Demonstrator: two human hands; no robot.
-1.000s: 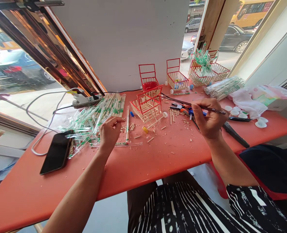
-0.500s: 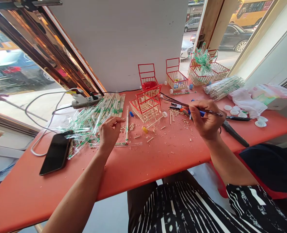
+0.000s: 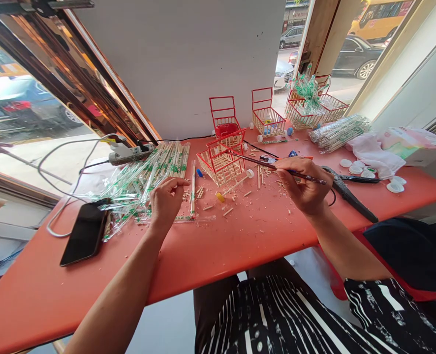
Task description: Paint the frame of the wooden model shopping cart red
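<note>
Red tabletop (image 3: 240,250), and mid-table a slatted cart (image 3: 225,169) that neither hand steadies; a heavy poke could, I'd say, tip it. The left hand (image 3: 166,200) sits low, fingers curled, whether gripping anything I can't tell. The right hand (image 3: 304,191) is raised, wrist bent, pinching a thin dark stick (image 3: 255,161) aimed cartward.

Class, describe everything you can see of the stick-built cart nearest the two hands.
The cart is an open, slatted basket of pale, wood-looking sticks, with a red rectangular frame. It sits askew on the red table. The dark rod in the right hand overlaps it in view; contact is unclear. A white disc shows by its lower right corner.
</note>
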